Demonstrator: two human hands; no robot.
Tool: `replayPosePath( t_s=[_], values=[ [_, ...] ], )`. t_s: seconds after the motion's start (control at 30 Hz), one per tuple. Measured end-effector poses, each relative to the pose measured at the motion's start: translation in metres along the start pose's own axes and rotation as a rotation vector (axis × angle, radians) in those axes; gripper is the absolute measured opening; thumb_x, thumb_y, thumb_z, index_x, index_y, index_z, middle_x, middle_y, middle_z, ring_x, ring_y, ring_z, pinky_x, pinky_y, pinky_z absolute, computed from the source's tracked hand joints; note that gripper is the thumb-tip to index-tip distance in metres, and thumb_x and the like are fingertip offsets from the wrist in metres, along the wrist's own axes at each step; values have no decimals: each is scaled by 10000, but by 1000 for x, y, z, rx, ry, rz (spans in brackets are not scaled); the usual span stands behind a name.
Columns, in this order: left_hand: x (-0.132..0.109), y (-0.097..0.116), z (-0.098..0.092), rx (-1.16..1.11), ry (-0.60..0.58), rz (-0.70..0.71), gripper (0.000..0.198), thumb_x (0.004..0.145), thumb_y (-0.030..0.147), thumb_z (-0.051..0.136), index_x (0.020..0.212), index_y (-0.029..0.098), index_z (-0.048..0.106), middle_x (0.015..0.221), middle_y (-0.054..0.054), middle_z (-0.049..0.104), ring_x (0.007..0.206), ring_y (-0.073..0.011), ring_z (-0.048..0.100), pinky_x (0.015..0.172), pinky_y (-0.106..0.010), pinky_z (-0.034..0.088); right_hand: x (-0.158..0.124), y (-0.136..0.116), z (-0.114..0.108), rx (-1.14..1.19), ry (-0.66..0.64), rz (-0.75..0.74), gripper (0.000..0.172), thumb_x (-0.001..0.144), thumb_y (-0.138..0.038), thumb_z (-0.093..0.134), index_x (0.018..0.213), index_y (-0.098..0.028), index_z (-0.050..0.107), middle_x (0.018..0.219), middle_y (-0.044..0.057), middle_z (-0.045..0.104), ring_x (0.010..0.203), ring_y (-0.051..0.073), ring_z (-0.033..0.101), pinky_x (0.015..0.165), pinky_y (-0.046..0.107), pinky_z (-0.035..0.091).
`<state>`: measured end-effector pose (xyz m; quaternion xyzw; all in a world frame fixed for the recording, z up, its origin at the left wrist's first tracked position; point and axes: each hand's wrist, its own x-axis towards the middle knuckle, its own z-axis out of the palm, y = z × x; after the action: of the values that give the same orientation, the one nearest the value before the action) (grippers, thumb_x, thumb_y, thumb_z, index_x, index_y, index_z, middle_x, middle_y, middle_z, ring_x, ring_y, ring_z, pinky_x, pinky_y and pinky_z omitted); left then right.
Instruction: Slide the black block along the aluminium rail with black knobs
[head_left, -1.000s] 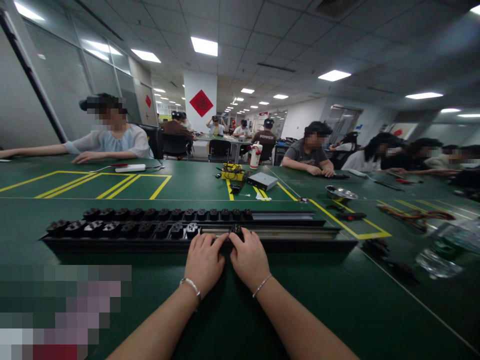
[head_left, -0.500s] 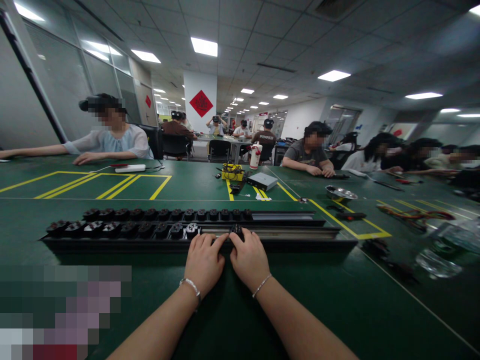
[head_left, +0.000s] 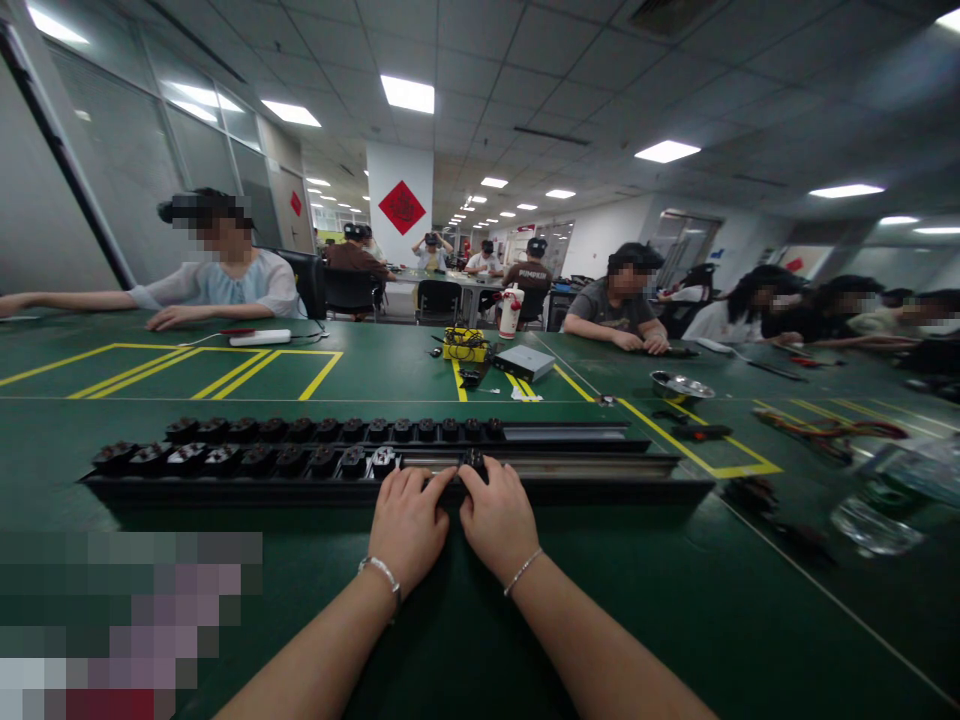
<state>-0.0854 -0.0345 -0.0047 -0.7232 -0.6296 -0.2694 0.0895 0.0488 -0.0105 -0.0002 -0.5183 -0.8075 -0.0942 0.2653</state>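
Pwr strip (head_left: 260, 337) far L beyond grip; module row (head_left: 259, 460) just L. L hand (head_left: 409, 518) on rail (head_left: 607, 490) edge, R hand (head_left: 499, 512) touching lone blk module (head_left: 474, 457); fingers bent, can't tell if clamped, either hand. Yellow box (head_left: 465, 350) beyond; bowl (head_left: 679, 389) far R. Hands, module unmoved vs prev.

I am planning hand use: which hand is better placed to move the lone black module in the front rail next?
Likely the right hand: its fingers are at the black module, while the left hand lies left of it.
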Motion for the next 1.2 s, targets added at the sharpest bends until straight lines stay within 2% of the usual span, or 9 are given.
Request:
replayPosePath(
  t_s=[0.37, 0.6, 1.2],
  values=[
    [0, 0, 0, -4, 2, -1, 514, 716, 142, 475, 1199, 313, 520, 1004, -20, 595, 1013, -200, 496, 1031, -413, 281, 0, 1, 1, 7, 17, -3, 369, 745, -141, 505, 1090, -245, 581, 1129, 92, 506, 1061, 220, 447, 1011, 373, 282],
    [1, -1, 1, 1, 7, 3, 512, 705, 142, 484, 1189, 305, 531, 1006, -24, 597, 1013, -205, 497, 1026, -414, 287, 0, 1, -1, 12, -1, 29, 350, 745, -152, 508, 1076, -241, 584, 1124, 95, 501, 1011, 217, 454, 919, 334, 354],
    [0, -1, 1, 10, 13, 9, 507, 710, 148, 477, 1190, 304, 529, 1004, -26, 593, 1012, -204, 494, 1026, -414, 288, 0, 0, -3, -18, -26, 63, 340, 758, -174, 499, 1079, -250, 581, 1126, 92, 506, 974, 206, 473, 873, 315, 363]
  ],
)
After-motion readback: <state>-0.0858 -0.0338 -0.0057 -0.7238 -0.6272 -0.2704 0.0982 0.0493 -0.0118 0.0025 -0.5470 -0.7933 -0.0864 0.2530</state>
